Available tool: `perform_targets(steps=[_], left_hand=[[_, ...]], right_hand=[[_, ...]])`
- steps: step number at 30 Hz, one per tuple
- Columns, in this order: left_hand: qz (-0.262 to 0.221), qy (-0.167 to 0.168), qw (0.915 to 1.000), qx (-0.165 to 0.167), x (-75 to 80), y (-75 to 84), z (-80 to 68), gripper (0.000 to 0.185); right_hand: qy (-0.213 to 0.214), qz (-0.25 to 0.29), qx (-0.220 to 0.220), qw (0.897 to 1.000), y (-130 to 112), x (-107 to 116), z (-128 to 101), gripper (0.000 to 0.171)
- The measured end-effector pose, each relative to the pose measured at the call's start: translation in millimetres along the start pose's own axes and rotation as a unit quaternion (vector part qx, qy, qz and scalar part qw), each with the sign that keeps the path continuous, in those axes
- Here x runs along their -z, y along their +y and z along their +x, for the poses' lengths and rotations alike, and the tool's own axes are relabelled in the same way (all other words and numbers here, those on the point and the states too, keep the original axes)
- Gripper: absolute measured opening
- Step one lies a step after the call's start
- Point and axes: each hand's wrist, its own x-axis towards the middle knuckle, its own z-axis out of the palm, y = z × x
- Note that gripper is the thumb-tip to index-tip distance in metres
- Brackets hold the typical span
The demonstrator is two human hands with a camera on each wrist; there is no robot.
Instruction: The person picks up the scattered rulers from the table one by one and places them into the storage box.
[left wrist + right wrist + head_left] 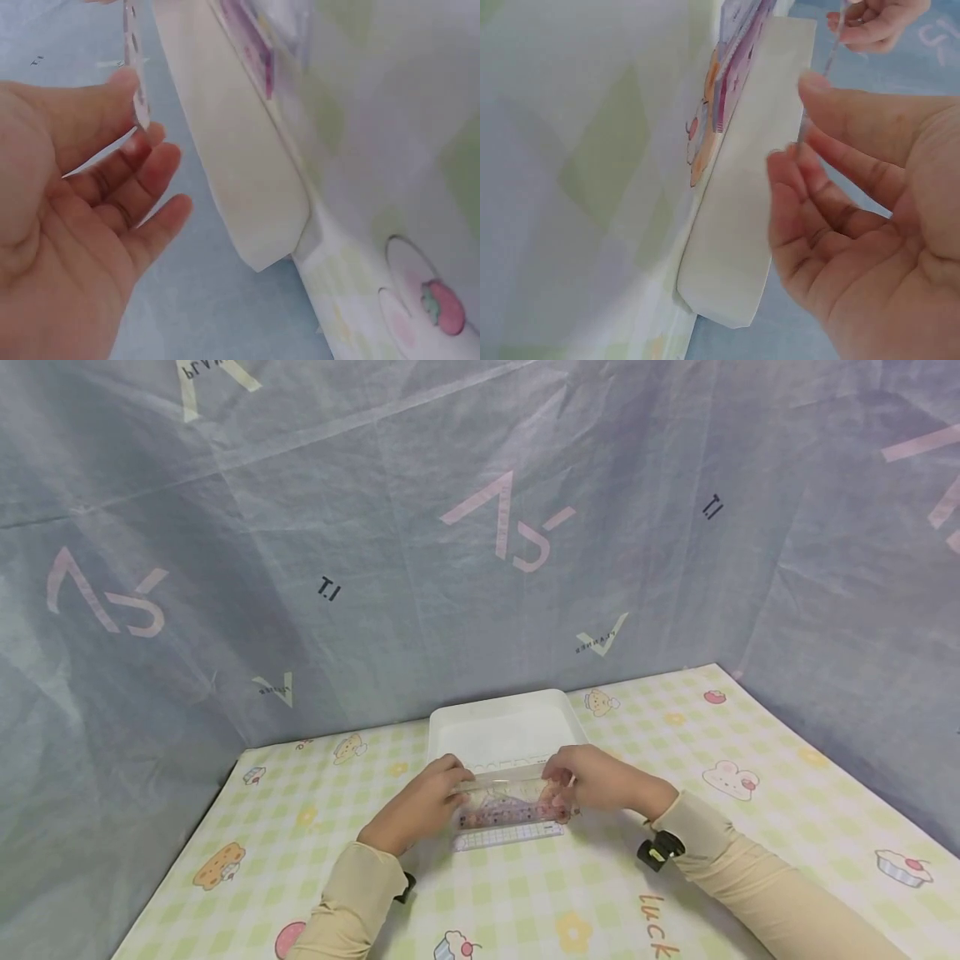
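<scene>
Left hand (422, 803) and right hand (600, 778) pinch a thin printed strip (136, 56).

Head view forward-down, wrist views close, tray (502, 727) shared

Long, creased beige sleeves (772, 889) are worn with a black wrist camera (661, 850) at each cuff (697, 828), the right one yellow-marked.

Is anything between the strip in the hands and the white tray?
Nothing visible blocks the strip from the white tray. The left hand and right hand hold its ends up; purple pieces lie lower, on the table.
</scene>
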Motion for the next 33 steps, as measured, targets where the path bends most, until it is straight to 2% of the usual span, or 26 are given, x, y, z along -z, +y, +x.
perform_targets(steps=[6,12,15,19,23,28,33], left_hand=[[0.010,0.049,0.9988,0.000,5.9,1.4,0.3,0.026],[0.033,0.098,0.9946,-0.003,10.7,1.1,-3.4,0.024],[0.041,0.116,0.9923,-0.013,13.3,0.6,-4.6,0.022],[0.048,0.140,0.9881,-0.043,14.6,-1.6,-3.3,0.018],[0.042,0.156,0.9853,-0.056,16.6,-4.6,-1.6,0.015],[0.043,0.168,0.9838,-0.047,23.1,-7.0,1.0,0.012],[0.058,0.164,0.9839,-0.040,31.1,-9.3,9.7,0.012]], right_hand=[[0.050,-0.001,-0.014,0.999,-1.1,2.6,2.9,0.029],[0.077,0.008,-0.027,0.997,-4.5,2.2,4.8,0.026],[0.096,0.014,-0.020,0.995,-5.9,2.6,4.8,0.026],[0.131,0.013,-0.014,0.991,-7.8,3.5,3.7,0.024],[0.148,0.015,-0.016,0.989,-7.7,2.5,4.9,0.023],[0.158,0.014,-0.006,0.987,-7.0,2.9,9.8,0.021],[0.182,0.019,0.011,0.983,1.1,9.4,21.1,0.018]])
